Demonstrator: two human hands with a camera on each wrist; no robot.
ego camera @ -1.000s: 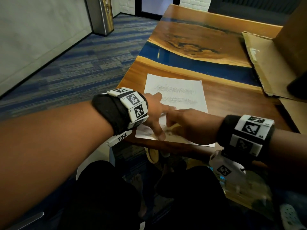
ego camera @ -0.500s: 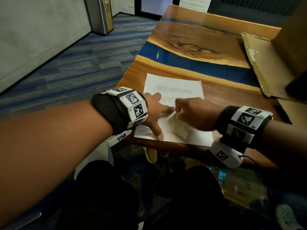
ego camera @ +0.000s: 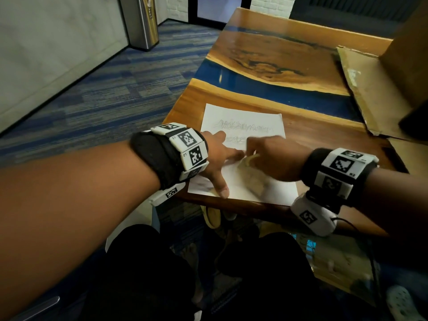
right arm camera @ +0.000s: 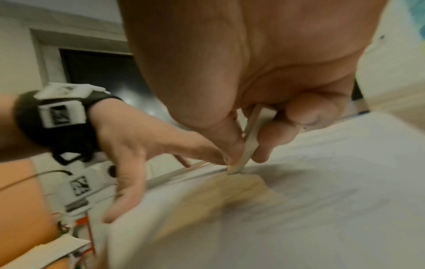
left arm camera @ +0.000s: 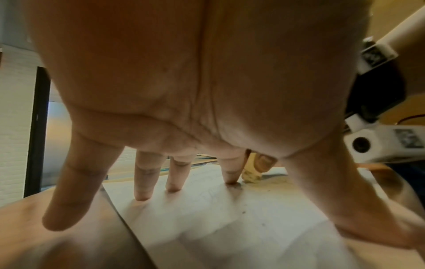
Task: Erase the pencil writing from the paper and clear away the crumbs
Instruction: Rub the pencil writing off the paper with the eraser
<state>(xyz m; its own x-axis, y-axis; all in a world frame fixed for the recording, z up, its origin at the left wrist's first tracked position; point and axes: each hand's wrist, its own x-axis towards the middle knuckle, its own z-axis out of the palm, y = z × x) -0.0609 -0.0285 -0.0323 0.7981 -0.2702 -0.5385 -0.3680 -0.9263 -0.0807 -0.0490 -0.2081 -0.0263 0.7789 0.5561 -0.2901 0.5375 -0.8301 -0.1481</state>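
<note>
A white sheet of paper [ego camera: 243,181] lies at the near edge of the wooden table [ego camera: 324,140], with grey pencil scribbles [ego camera: 243,129] across its far half. My left hand [ego camera: 220,163] presses the sheet flat with spread straight fingers [left arm camera: 142,182]. My right hand [ego camera: 271,158] pinches a pale eraser [right arm camera: 250,142] between thumb and fingers, its tip down on the paper beside the left index finger. The eraser [left arm camera: 251,175] also shows in the left wrist view, with dark crumbs [left arm camera: 243,212] on the sheet near it. The right wrist view is motion-blurred.
Flattened cardboard [ego camera: 370,93] lies on the table's far right. A blue resin band [ego camera: 266,89] crosses the tabletop behind the paper. A metal bin [ego camera: 141,22] stands on the carpet at far left. My knees are under the table's near edge.
My right hand has moved with the eraser from the paper's near part up toward the lower scribble line. The left hand has stayed pressed on the sheet.
</note>
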